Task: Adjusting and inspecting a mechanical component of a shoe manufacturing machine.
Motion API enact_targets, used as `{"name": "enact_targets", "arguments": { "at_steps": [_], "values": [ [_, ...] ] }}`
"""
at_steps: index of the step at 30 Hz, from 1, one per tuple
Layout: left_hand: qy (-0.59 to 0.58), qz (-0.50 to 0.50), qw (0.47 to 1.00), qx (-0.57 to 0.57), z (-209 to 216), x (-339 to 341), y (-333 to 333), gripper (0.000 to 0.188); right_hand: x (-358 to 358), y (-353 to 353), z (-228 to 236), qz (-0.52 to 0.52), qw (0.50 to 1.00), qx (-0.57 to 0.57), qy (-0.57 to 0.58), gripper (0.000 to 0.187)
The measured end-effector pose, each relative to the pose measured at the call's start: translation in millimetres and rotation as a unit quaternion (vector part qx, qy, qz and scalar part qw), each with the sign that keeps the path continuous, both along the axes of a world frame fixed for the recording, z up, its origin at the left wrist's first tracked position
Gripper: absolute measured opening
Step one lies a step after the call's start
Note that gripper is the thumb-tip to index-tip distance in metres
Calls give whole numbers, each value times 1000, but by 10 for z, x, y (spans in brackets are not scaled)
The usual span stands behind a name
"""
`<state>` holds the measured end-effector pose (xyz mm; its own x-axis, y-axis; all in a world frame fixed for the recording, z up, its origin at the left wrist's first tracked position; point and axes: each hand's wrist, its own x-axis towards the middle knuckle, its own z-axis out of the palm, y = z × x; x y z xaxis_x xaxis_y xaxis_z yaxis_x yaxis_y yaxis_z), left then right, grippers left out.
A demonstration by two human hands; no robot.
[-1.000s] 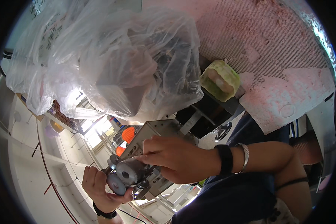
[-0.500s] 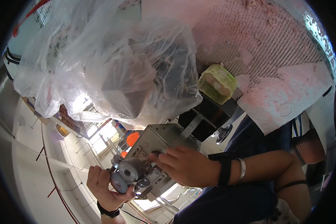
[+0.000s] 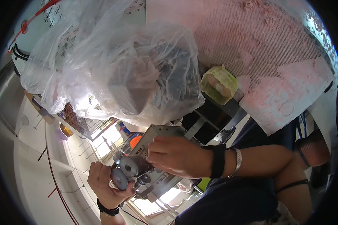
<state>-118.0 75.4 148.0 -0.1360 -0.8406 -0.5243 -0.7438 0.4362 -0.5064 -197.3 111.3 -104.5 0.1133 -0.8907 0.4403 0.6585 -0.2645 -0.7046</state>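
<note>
A metal box-shaped machine (image 3: 162,132) with several grey rollers and wheels on its front stands low in the view. My left hand (image 3: 108,187) grips a grey wheel (image 3: 119,179) at its rim, thumb below and fingers curled at the left. Close beside that wheel sits a grey roller (image 3: 130,167) with a hole in its middle. My right hand (image 3: 176,155) is closed against the machine's front panel, just right of the roller. Its fingertips are turned away, so what they hold or press is hidden.
Clear plastic bags (image 3: 120,71) bulge over the space above the machine. At the right, a ridged pink-dusted surface (image 3: 236,41) carries a stained white sheet (image 3: 289,93). A yellow-green cut container (image 3: 219,84) stands by its edge. An orange round fan (image 3: 135,141) shows behind the machine.
My right hand has moved slightly up and left along the panel, and its fingers now cover the dark knob seen before. My left hand stays on the grey wheel.
</note>
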Motion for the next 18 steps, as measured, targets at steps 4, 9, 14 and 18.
{"name": "enact_targets", "arguments": {
  "at_steps": [4,9,14,18],
  "values": [
    [8,-15,1000,-6,-20,33,21,63,87,-4,-67,5,998,34,-44,13],
    [54,4,998,-34,-33,67,59,64,31,24,-226,219,918,224,-245,5],
    [51,-25,998,-39,-36,78,70,65,-161,-43,-339,455,605,303,-579,3],
    [48,-25,997,-48,-38,82,74,66,-236,-110,-391,281,847,265,-366,9]
  ]
}}
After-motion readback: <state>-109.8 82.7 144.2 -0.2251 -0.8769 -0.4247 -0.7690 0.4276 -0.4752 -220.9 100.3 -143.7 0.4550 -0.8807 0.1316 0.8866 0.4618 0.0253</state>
